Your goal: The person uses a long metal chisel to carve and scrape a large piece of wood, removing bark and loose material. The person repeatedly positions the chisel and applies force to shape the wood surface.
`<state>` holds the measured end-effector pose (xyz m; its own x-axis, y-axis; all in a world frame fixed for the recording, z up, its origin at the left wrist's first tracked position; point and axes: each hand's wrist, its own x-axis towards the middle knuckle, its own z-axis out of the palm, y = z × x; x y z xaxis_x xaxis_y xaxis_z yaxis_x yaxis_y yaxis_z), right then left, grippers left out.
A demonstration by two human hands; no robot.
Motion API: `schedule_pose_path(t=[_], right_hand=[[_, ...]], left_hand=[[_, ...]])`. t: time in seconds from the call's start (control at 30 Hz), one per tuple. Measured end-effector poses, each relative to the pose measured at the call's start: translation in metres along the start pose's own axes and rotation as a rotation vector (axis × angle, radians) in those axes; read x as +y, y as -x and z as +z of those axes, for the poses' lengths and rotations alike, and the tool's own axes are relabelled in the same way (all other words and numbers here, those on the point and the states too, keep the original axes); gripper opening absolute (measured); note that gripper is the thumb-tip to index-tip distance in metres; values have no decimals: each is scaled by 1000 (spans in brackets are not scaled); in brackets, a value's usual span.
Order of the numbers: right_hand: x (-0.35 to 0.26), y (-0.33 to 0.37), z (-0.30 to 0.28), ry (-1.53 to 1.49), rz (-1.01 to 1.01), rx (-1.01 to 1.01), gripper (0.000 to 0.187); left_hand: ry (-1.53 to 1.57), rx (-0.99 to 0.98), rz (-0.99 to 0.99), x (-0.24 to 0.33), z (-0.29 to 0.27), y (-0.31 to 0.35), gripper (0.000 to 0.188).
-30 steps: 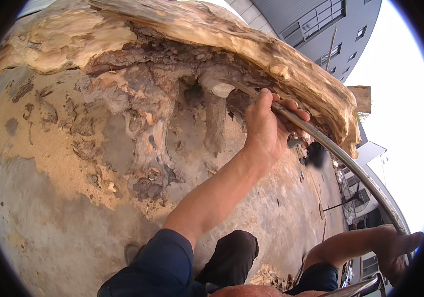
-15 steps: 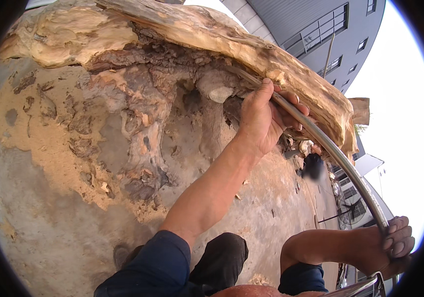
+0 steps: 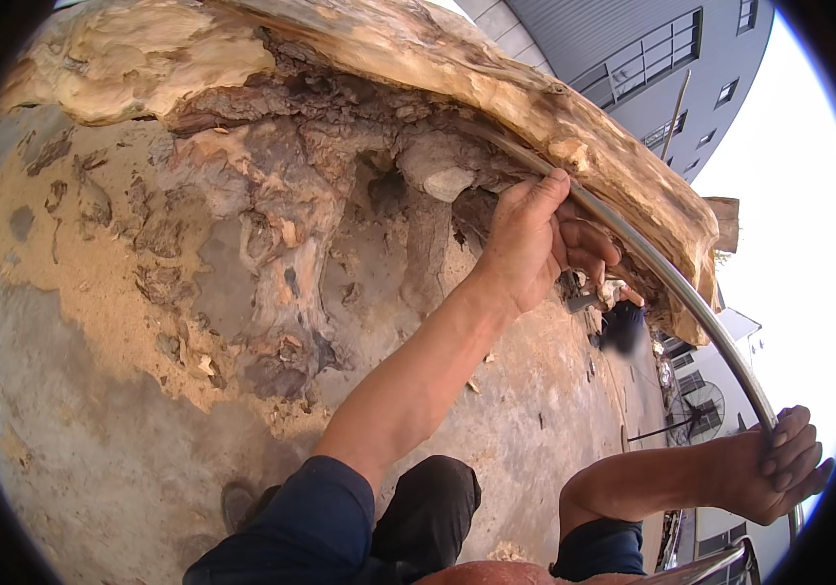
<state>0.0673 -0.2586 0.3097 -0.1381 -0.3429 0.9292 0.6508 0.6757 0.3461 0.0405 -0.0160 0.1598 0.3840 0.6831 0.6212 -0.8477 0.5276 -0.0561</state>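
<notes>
Below the log's [image 3: 418,49] left end, sawdust [image 3: 125,341] and bark scraps lie over the ground. Farther right, under the log's middle, a gnarled root [image 3: 291,234] reaches down, and beside it juts a stub [image 3: 447,183] with a pale face.

Just right of the stub, the bar [image 3: 691,297] starts against the log's dark underside; its tip blends into the bark, so whether it is wedged there I cannot tell. From there it runs along the log's lower edge and out past its right end. The left hand [image 3: 525,234] is under that edge, thumb laid along the bar, fingers loosely curled below it; whether they clamp it is unclear.

Below the log's right end are a dark blurred thing [image 3: 622,327] and, farther off, a fan [image 3: 702,414]. Rightmost, well clear of the log, the right hand [image 3: 788,463] has its fingers wrapped around the bar.

The bar looks like metal: probably stiff, fairly heavy, hardly fragile, and perhaps slick where smooth. A full wrap well out from the log should give leverage, with a guiding hand nearer the tip.
</notes>
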Motion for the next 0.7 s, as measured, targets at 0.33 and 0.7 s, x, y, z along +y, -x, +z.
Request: schedule_pose_path(t=[0.33, 0.7], right_hand=[[-11, 42, 18, -285, 168, -208, 24], [-9, 41, 22, -423, 154, -274, 24]], left_hand=[[22, 90, 80, 0, -20, -6, 27], [22, 154, 126, 17, -23, -4, 24]])
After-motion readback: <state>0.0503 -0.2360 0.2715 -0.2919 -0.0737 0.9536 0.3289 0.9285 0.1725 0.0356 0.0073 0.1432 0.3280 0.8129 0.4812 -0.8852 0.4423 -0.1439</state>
